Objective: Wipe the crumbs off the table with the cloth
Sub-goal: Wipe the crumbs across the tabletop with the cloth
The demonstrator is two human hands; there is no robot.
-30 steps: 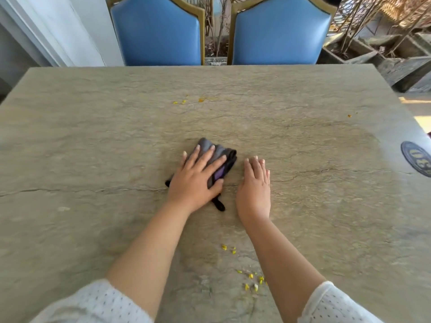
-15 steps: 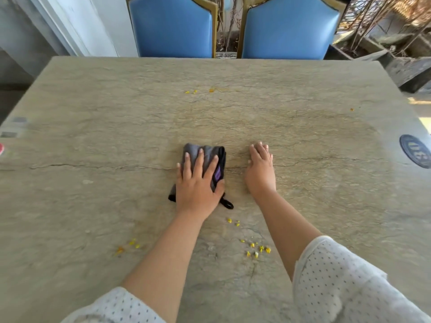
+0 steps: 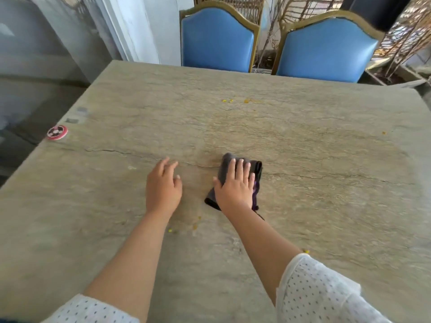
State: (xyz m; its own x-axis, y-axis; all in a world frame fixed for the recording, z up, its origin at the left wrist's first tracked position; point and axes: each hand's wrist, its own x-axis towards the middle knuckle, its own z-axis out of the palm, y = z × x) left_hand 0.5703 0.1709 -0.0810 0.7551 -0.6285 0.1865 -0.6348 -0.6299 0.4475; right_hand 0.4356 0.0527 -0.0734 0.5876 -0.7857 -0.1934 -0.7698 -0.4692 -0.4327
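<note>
Cloth point(image 3: 224, 167), one, pressed under right hand point(image 3: 235, 190), fingers straight; left hand point(image 3: 163, 187) relaxed, holding nothing; three crumbs point(image 3: 231, 100) far side.

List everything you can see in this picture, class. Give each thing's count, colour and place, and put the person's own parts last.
table: one, grey-beige cracked stone, fills the view.
cloth: one, dark grey with a purple edge, folded, mid-table under the right hand.
crumbs: several, yellow, scattered at far centre, far right and near the forearms.
chairs: two, blue with gold frames, at the table's far edge.
round disc: one, red and white, at the table's left edge.
grey marks: two, blurred, left edge beyond the disc.
left hand: one, fingers relaxed, over bare table left of the cloth.
right hand: one, fingers straight, flat on the cloth.
sleeves: two, white dotted, bottom corners.
</note>
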